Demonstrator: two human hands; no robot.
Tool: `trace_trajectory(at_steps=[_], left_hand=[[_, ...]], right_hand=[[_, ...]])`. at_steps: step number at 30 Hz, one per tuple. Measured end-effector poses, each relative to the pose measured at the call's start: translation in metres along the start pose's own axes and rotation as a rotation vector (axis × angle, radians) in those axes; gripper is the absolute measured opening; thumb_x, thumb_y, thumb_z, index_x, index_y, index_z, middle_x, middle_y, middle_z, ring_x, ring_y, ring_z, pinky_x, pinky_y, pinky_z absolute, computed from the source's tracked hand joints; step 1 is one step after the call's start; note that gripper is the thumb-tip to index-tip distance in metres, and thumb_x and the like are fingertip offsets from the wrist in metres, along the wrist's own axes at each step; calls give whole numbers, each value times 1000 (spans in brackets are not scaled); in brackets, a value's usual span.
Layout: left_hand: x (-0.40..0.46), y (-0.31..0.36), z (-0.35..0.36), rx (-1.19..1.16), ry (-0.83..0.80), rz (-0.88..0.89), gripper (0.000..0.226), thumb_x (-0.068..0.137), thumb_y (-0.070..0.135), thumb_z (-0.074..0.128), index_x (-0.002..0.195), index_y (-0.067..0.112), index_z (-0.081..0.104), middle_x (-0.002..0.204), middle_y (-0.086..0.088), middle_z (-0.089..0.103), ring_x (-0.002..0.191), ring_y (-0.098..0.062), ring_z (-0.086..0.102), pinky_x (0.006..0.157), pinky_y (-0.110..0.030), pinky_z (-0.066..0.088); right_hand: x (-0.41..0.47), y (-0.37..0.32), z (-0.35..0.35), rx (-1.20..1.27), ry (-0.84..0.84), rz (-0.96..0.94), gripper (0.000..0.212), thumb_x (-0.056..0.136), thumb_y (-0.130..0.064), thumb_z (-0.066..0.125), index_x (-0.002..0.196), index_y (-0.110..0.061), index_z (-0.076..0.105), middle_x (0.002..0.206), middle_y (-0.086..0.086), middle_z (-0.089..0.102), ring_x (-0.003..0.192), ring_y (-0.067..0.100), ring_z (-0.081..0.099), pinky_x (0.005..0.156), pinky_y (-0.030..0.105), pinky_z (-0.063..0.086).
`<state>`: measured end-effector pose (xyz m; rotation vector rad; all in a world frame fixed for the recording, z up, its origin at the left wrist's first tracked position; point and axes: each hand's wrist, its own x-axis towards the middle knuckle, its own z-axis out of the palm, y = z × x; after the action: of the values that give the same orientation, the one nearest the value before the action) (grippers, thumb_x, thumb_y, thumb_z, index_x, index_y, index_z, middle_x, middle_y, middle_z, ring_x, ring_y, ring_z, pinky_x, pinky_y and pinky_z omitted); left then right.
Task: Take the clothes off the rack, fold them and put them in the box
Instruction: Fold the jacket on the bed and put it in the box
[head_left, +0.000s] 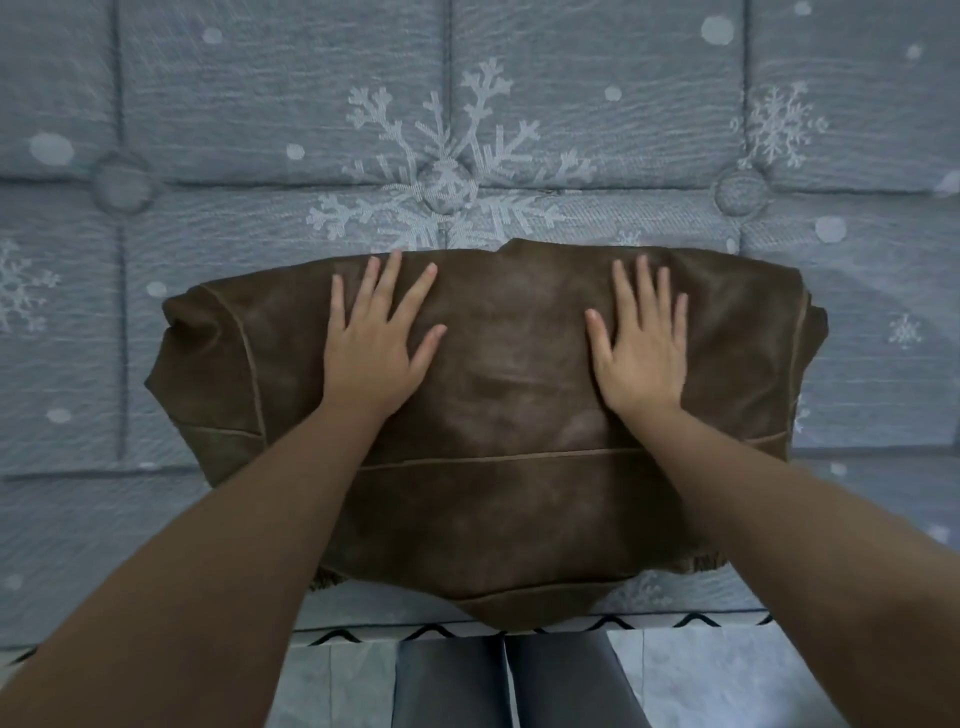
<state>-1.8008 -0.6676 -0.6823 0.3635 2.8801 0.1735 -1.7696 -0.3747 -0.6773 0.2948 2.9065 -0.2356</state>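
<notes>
Legs (506, 686) in grey trousers are standing at the mattress (571, 104) edge. A folded brown jacket (493, 415) is lying on the mattress near that edge. The left hand (371, 353) and right hand (644, 353) are pressing flat on it, fingers straight and spread. The snowflake-patterned mattress is stretching beyond.

- A home bedroom: a quilted mattress (571, 104) with woven snowflakes and tufted buttons fills the view.
- Tiled floor (727, 680) shows at 6 o'clock.
</notes>
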Motion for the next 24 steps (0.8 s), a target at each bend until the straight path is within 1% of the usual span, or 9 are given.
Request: trace_trajectory(at_steps=[3, 6, 8, 11, 13, 16, 19, 22, 24], left_hand=[[7, -2, 0, 0, -47, -2, 64, 98, 61, 27, 155, 37, 11, 165, -4, 10, 152, -23, 7, 120, -55, 4], [3, 18, -11, -9, 8, -27, 68, 98, 58, 25, 157, 27, 7, 165, -7, 2, 152, -25, 0, 121, -54, 4], [-8, 43, -18, -41, 48, 105, 66, 99, 53, 29, 157, 27, 10, 165, -5, 3, 152, -25, 2, 121, -51, 7], [-23, 64, -16, -39, -35, 304, 62, 99, 48, 39, 155, 33, 19, 165, -5, 8, 152, -27, 7, 122, -48, 11], [-24, 67, -14, -14, -111, 273, 64, 97, 48, 42, 155, 34, 18, 165, -6, 3, 152, -28, 3, 122, -48, 11], [-19, 73, -23, -58, -147, 227, 62, 96, 40, 48, 153, 35, 24, 165, -4, 4, 152, -27, 2, 122, -47, 8], [-19, 82, -36, -154, -114, 204, 51, 93, 27, 53, 143, 31, 45, 161, -6, 22, 150, -27, 14, 122, -43, 12], [-24, 92, -42, -273, -87, 233, 39, 89, 20, 57, 126, 28, 65, 143, -2, 51, 140, -26, 37, 115, -39, 27], [-27, 101, -44, -324, -90, 258, 36, 86, 19, 57, 119, 27, 69, 130, 1, 60, 129, -24, 48, 106, -37, 38]], right_hand=[[1, 14, -1, -84, -63, 50, 64, 103, -57, 17, 159, -29, 7, 168, -2, 1, 154, 21, -4, 124, 48, 1], [-3, -6, -8, -71, -35, 31, 64, 104, -51, 19, 160, -24, 4, 168, 1, 0, 154, 24, -3, 124, 50, 0], [-11, -22, -9, -23, -57, -21, 62, 104, -46, 23, 160, -24, 6, 168, 1, 1, 154, 25, -1, 124, 50, 2], [-24, -38, -10, 39, -183, 19, 61, 105, -46, 24, 159, -31, 2, 167, -3, -4, 154, 24, -5, 124, 50, 1], [-25, -41, -17, 105, -214, 63, 62, 105, -42, 31, 159, -31, 3, 167, -1, -4, 154, 25, -6, 124, 48, -1], [-24, -34, -36, 167, -197, 114, 64, 102, -30, 42, 159, -27, 13, 167, 3, 9, 154, 26, -1, 124, 46, 2], [-22, -16, -56, 165, -247, 166, 68, 98, -22, 48, 158, -23, 18, 165, 4, 18, 154, 27, 5, 124, 45, 5], [-20, 4, -72, 154, -340, 180, 69, 97, -20, 50, 158, -22, 19, 164, 6, 20, 153, 27, 8, 124, 43, 12], [-19, 15, -79, 142, -402, 178, 69, 98, -21, 51, 158, -23, 17, 165, 6, 18, 153, 26, 10, 124, 43, 17]])
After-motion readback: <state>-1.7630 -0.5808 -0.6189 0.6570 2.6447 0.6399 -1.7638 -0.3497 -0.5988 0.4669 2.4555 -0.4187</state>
